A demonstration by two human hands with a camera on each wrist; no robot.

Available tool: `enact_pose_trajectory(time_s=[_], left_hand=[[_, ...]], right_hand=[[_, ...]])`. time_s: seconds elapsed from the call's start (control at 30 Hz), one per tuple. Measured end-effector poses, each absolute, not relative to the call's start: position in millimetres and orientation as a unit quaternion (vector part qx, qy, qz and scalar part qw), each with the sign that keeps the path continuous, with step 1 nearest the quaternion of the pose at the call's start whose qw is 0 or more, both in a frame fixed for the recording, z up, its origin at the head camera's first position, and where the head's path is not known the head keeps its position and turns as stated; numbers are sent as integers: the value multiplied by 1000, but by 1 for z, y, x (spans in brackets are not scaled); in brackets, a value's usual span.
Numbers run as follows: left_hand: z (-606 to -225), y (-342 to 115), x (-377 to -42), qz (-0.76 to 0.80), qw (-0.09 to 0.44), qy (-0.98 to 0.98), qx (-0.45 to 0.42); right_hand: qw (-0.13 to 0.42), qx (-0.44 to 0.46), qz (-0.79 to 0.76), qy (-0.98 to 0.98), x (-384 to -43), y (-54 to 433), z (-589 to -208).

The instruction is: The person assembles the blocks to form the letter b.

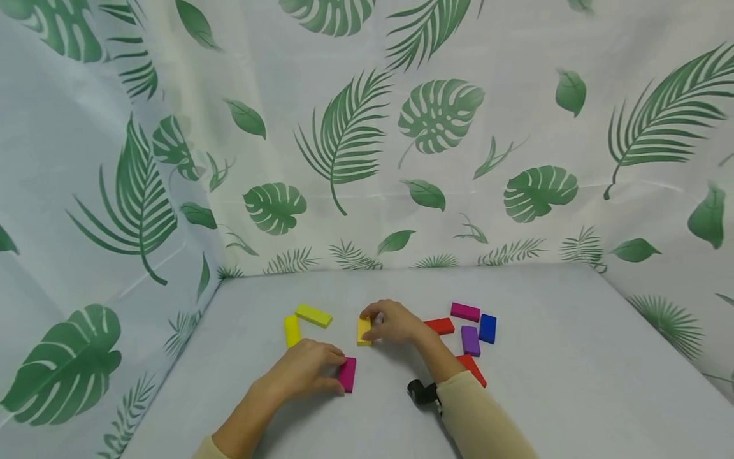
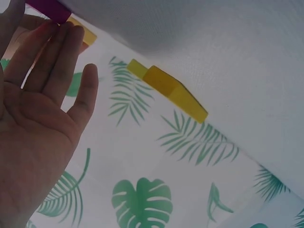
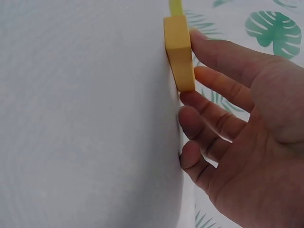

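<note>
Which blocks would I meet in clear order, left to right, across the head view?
Bright-yellow rectangular block, lime-yellow rectangular block, magenta rectangular block at the left hand, orange-yellow rectangular block at the right hand, farther red rectangular block, purple rectangular block, blue rectangular block.

Head view, centre: orange-yellow block (image 1: 364, 333) partly covered by right hand (image 1: 394, 323); right of centre, lower red block (image 1: 473, 371) partly behind sleeve (image 1: 482, 421). Left wrist view, upper left: magenta block (image 2: 51, 8) cut by top edge.
</note>
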State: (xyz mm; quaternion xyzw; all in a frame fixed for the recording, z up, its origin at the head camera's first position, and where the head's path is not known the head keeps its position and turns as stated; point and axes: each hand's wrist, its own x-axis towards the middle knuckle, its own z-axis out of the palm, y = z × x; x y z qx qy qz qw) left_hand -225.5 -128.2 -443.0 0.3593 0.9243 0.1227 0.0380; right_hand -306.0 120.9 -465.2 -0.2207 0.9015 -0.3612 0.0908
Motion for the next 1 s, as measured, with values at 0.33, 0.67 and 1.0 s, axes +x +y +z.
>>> enact_pose_trajectory(time_s=[0.33, 0.67, 1.0], left_hand=[[-445, -128, -223, 125, 34, 930, 345], [-446, -126, -223, 126, 40, 928, 348], [-446, -125, -221, 128, 49, 927, 350]], right_hand=[[95, -222, -379, 893, -307, 123, -469], [105, -228, -387, 887, -305, 121, -469], [122, -252, -368, 887, -299, 114, -465]])
